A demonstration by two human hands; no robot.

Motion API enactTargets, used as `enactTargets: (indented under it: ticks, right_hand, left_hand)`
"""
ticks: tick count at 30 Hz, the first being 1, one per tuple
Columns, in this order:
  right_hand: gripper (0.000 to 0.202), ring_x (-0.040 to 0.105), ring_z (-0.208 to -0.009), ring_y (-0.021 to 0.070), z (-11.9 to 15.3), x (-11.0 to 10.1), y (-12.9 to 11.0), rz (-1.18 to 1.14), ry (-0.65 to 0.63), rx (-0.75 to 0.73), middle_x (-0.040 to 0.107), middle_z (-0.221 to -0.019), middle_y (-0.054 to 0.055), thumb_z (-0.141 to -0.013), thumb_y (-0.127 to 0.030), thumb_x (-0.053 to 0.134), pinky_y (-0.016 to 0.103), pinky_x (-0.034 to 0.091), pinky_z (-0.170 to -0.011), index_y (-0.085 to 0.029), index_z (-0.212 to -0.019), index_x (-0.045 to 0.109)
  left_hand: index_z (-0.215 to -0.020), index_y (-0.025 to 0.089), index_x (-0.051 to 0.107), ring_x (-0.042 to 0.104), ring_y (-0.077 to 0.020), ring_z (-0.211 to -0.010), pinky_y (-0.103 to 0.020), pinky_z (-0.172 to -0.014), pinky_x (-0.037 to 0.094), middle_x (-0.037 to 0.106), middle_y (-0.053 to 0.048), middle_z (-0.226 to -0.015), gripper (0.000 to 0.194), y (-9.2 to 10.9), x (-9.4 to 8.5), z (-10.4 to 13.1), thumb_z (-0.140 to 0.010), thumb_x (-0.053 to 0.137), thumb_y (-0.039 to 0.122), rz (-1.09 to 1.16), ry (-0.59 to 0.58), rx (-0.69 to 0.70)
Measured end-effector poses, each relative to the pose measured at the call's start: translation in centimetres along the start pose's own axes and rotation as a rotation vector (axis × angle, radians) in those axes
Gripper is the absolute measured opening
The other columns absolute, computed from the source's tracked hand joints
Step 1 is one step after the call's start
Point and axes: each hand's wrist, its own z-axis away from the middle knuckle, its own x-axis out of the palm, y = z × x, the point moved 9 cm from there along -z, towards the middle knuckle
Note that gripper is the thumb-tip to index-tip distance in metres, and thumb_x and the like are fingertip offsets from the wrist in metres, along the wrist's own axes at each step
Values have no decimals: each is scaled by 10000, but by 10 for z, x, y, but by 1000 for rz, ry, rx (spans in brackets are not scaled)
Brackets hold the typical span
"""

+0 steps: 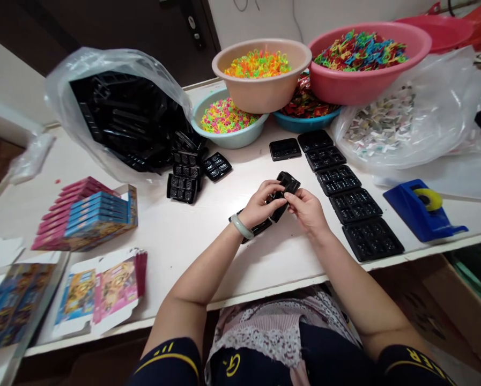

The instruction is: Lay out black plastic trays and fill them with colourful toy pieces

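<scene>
Both hands meet above the white surface (176,236): the left hand (260,203) and right hand (306,210) each close their grip on a black tray (287,185), beside a row of trays (347,195).

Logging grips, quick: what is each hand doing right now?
Left hand: closed on the black tray.
Right hand: closed on the same black tray.

Light: bright and even, given from above
Shadows: soft ones are cast under the hands on the table (208,252)
Edges: bent by wide lens
Focus: sharp
</scene>
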Motion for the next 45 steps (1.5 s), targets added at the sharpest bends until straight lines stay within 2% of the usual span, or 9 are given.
enactTargets:
  ticks: [9, 12, 17, 20, 25, 34, 37, 42, 45]
  right_hand:
    - [462, 441, -479, 47, -9, -39, 3, -109, 154, 19, 517, -579, -77, -481, -438, 862, 190, 391, -442, -191, -693, 535]
    - [478, 444, -474, 52, -13, -48, -2, -60, 167, -18, 521, -568, -81, -457, -441, 865, 196, 387, -439, -194, -670, 516]
    - [469, 443, -468, 61, -10, -59, -18, 55, 232, -147, 521, -551, -82, -477, -464, 842, 212, 371, -445, -191, -653, 505]
    - [419, 453, -478, 71, -6, -65, -22, 159, 254, -188, 524, -548, -72, -535, -450, 821, 225, 378, -468, -187, -647, 514]
    - [376, 454, -486, 78, -1, -62, -22, 188, 221, -188, 523, -541, -68, -566, -427, 800, 227, 370, -484, -185, -648, 524]
    - [418, 440, -466, 65, 3, -52, -11, 171, 116, -105, 493, -510, -75, -555, -456, 814, 210, 371, -471, -187, -606, 498]
    - [466, 432, -460, 48, 6, -59, -5, 44, 115, -80, 496, -521, -79, -535, -499, 831, 188, 360, -456, -183, -621, 499]
    - [510, 420, -454, 27, 12, -98, -1, -117, 253, -65, 509, -581, -89, -505, -510, 861, 157, 385, -423, -187, -690, 511]
    - [488, 500, -496, 44, -2, -98, 6, -168, 264, -37, 509, -582, -87, -548, -457, 864, 157, 458, -464, -192, -678, 476]
  left_hand:
    - [-1045, 247, 624, 584, -148, -933, -287, -874, 480, 623, -26, -1056, 294, -35, -81, 12, -820, 666, 432, 259, 328, -96]
    - [-1079, 251, 621, 578, -170, -1019, -302, -889, 488, 615, -41, -1125, 290, -32, -87, 13, -852, 624, 432, 176, 309, -63]
    - [-1139, 209, 624, 463, -272, -1257, -449, -1032, 423, 501, -121, -1342, 324, -33, -41, -14, -861, 616, 375, -271, 33, -46]
    - [-1202, 183, 600, 391, -335, -1315, -559, -1120, 285, 462, -165, -1368, 443, -32, -13, -26, -814, 683, 380, -428, 17, -52]
    - [-1224, 215, 570, 532, -240, -1157, -394, -960, 480, 545, -128, -1261, 415, 1, 44, -18, -888, 575, 459, -55, -106, 86]
    - [-1088, 202, 599, 506, -264, -1225, -364, -918, 494, 447, -120, -1416, 345, -6, 63, -8, -832, 655, 426, 225, -134, -53]
    - [-975, 197, 605, 567, -213, -1102, -338, -915, 490, 573, -79, -1237, 295, -19, 38, -7, -802, 692, 420, 314, -5, -114]
    - [-992, 235, 582, 606, -143, -871, -267, -790, 509, 626, -4, -959, 355, -48, -66, 7, -751, 733, 448, 492, 482, -156]
    - [-1035, 234, 595, 603, -150, -897, -270, -803, 504, 628, -13, -981, 369, -37, -77, 15, -758, 728, 438, 381, 393, -129]
